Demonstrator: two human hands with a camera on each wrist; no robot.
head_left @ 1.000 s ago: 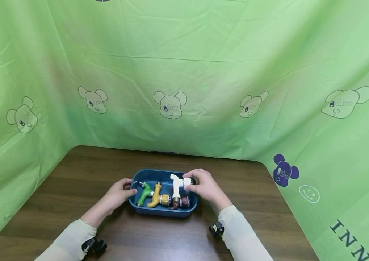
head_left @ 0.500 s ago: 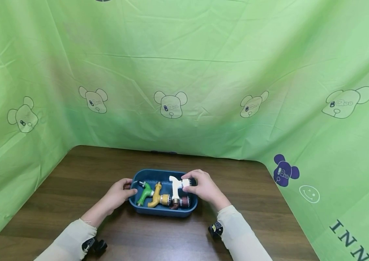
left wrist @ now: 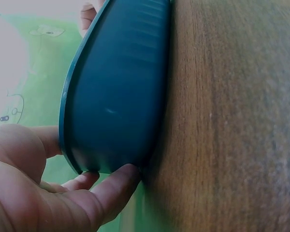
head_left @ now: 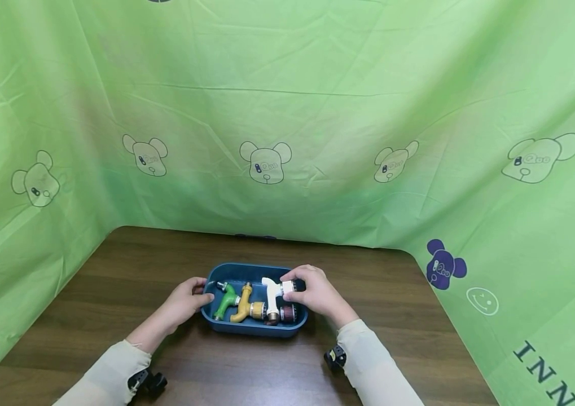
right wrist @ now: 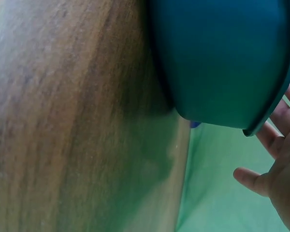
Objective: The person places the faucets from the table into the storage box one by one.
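Observation:
A dark blue tray (head_left: 226, 329) stands on the brown wooden table (head_left: 114, 270), and its outer wall (left wrist: 121, 87) fills the left wrist view. Inside lie a green tap (head_left: 225, 300), a yellow tap (head_left: 243, 303) and a dark red fitting (head_left: 287, 312). My right hand (head_left: 312, 290) pinches the end of a white tap (head_left: 273, 293), which hangs low in the tray's right part. My left hand (head_left: 185, 299) grips the tray's left rim, thumb over the edge, fingers (left wrist: 111, 188) under the wall. The right wrist view shows the tray's wall (right wrist: 222, 58) from outside.
Green cloth with bear prints (head_left: 267, 163) hangs round the table on three sides. Bare wood lies in front of the tray and to both sides. The table's rounded far right corner (head_left: 409, 256) meets the cloth.
My right hand has lowered the white tap a little, down and left into the tray. My left hand and the tray have stayed put.

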